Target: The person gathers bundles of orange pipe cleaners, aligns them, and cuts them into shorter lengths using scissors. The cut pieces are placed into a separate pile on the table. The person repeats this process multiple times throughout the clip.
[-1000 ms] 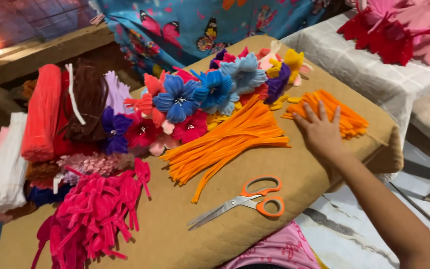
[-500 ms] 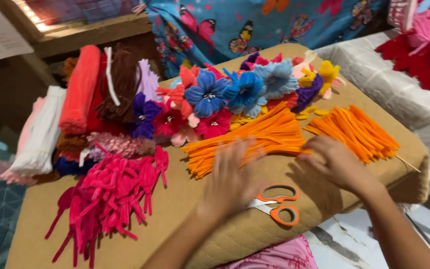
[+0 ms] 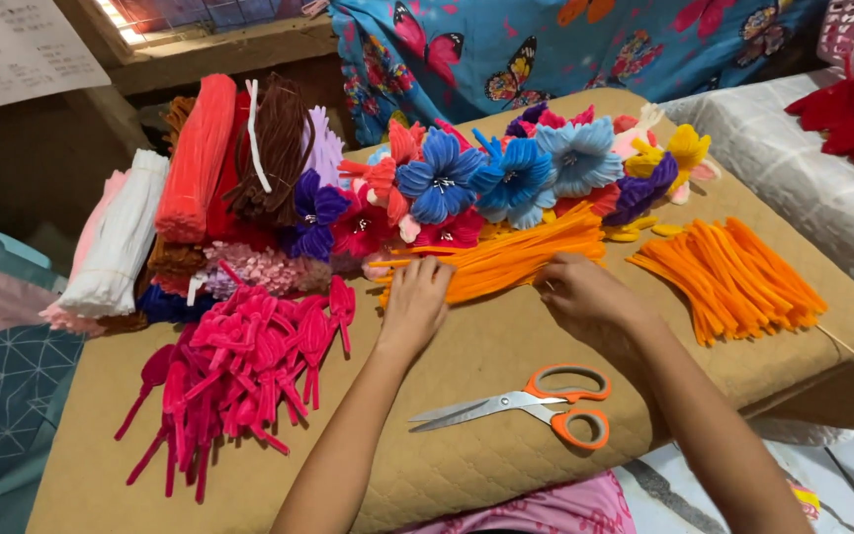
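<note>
i see a tan quilted bench (image 3: 506,465) carrying all the craft stock. stacked stem bundles (image 3: 200,158) lie at far left, a pink stem heap (image 3: 239,366) in front of them. finished flowers (image 3: 506,168) line the far edge. an orange stem pile (image 3: 506,259) lies mid-bench, a second orange pile (image 3: 733,277) well apart to its right. scissors (image 3: 536,400) lie near the front edge, untouched. my left hand (image 3: 415,302) has fingers curled onto the mid pile's left end; my right hand (image 3: 585,292) pinches its right end.
</note>
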